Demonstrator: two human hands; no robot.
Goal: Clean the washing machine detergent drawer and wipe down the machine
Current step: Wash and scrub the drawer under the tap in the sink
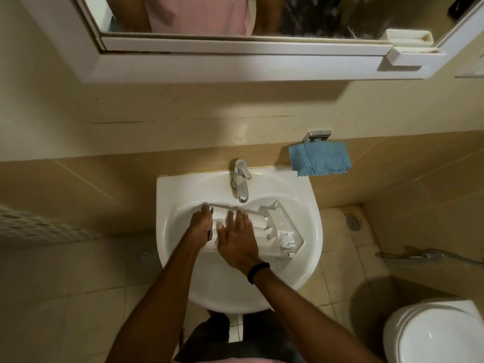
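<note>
1. Position. The detergent drawer [275, 226] lies in the bowl of the sink [167, 184], open side up, its length running from 9 o'clock to 3 o'clock. The tap [242, 179] stands at 12 o'clock, with its spout just above the drawer's far edge. I cannot tell whether water is running.

2. Hands. My left hand [200, 224] grips the drawer's 9 o'clock end, fingers curled over its edge. My right hand [237, 239] lies flat on the near compartments, fingers straight and slightly spread, holding nothing.

3. Step in hand, as I judge it: rubbing residue out of the compartments.
- I hold the left grip firm so the drawer does not slide on the wet porcelain.
- I work the right fingertips into each compartment corner, moving from 9 o'clock toward the ribbed insert at 3 o'clock.
- I go lightly over the small clips at 3 o'clock; they look thin and likely to snap.
- I tilt the drawer toward the drain so loosened residue runs off.

4. Next item. The blue cloth [320, 158] hangs on a wall holder at 1 o'clock, well apart from the sink. I judge it suited to drying the drawer and wiping the machine.
</note>
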